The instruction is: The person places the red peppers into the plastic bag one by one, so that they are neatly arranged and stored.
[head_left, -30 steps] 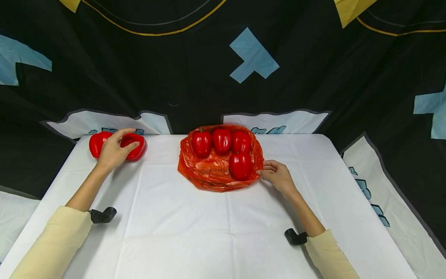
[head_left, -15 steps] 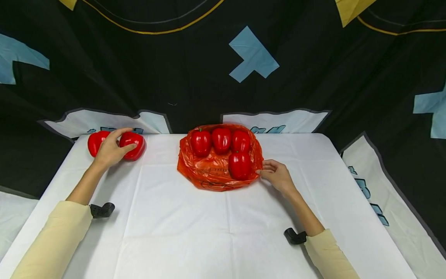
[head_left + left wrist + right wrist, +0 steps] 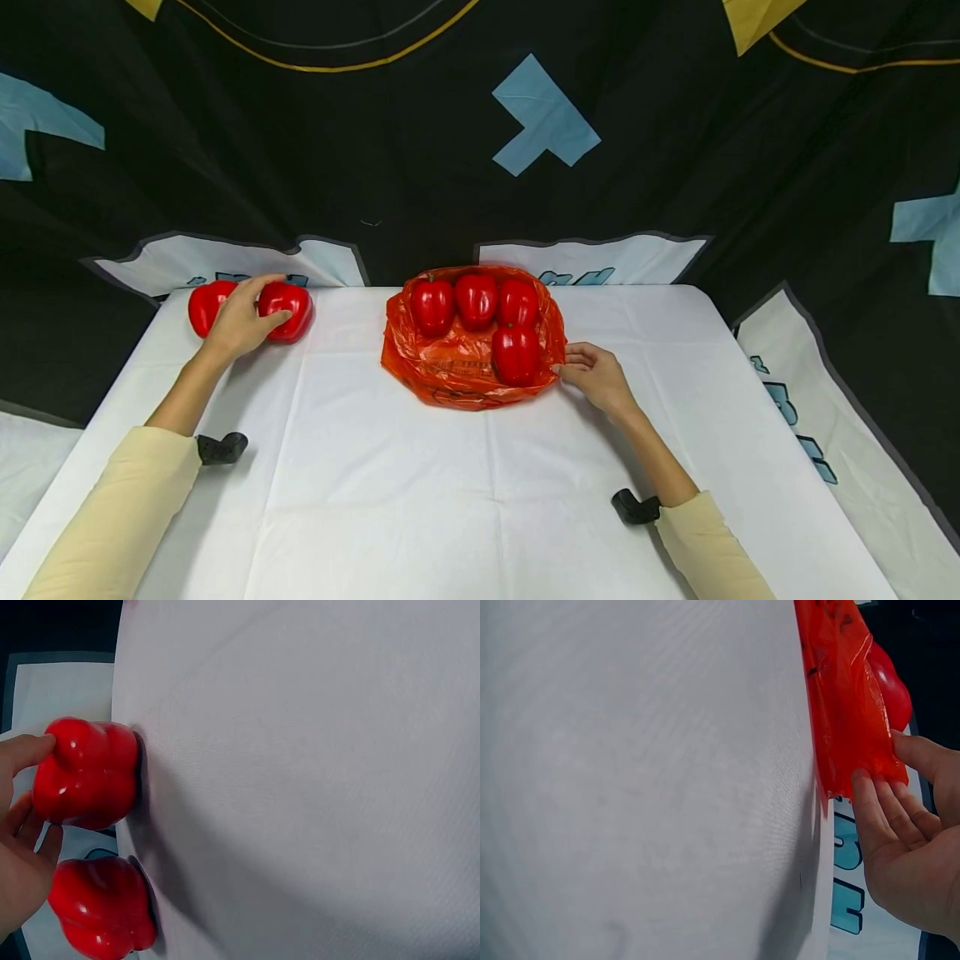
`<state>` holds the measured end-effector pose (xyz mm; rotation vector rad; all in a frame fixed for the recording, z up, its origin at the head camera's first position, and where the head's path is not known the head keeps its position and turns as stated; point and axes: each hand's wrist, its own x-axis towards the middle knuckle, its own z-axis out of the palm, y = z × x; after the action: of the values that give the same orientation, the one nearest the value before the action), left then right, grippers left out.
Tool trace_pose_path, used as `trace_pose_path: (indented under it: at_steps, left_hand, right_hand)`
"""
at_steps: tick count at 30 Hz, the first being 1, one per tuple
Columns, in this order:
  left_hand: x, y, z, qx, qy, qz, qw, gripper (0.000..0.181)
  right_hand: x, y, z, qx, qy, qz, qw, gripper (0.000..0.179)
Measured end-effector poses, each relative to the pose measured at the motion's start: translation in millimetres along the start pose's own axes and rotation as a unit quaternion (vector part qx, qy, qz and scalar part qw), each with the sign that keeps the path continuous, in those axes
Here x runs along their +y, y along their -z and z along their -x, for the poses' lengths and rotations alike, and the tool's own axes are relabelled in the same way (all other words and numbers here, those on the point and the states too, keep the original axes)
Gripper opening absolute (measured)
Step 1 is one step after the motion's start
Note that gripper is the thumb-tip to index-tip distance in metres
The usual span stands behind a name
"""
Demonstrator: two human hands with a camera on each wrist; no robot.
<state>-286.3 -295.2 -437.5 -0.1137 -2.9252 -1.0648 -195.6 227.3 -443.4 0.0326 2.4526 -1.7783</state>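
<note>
At the table's far left, my left hand [image 3: 242, 323] holds a glossy red bell pepper [image 3: 294, 315], thumb on one side and fingers on the other. In the left wrist view this bell pepper [image 3: 88, 776] stands against the white tabletop, with the thumb and fingers of the left hand [image 3: 26, 847] around it. A second red bell pepper [image 3: 202, 310] sits just left, partly behind the hand. My right hand [image 3: 600, 383] pinches the right rim of an orange-red plastic bag [image 3: 450, 371]. The right wrist view shows the right hand's thumb and fingers [image 3: 874, 814] at the bag's edge.
Several red bell peppers [image 3: 517, 357] lie inside the spread bag: three along the back and one at front right. A white cloth [image 3: 390, 492] covers the table. Behind it hangs a black curtain [image 3: 337, 167] with blue and yellow shapes.
The bell pepper in my left hand has turned; its dark side no longer shows, and it sits level on the table. My right hand and the bag have stayed in place.
</note>
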Motion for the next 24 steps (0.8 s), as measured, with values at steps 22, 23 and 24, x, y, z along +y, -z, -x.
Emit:
trace_pose_path:
  at_steps: [22,23,24]
  left_hand:
    - [-3.2,-3.2,-5.6,-0.058,0.014,0.032,0.9977,0.086]
    - [-3.0,-3.1,-5.5,-0.056,0.01,0.029,0.998,0.085]
    - [-2.6,-3.1,-5.5,-0.053,0.006,0.024,0.9983,0.084]
  right_hand:
    - [28.9,1.1,-14.6,0.011,0.0,-0.009,0.9999,0.041]
    - [28.8,1.1,-14.4,0.011,0.001,-0.009,0.9999,0.041]
    - [28.8,1.2,-14.2,0.012,0.001,-0.009,0.9999,0.041]
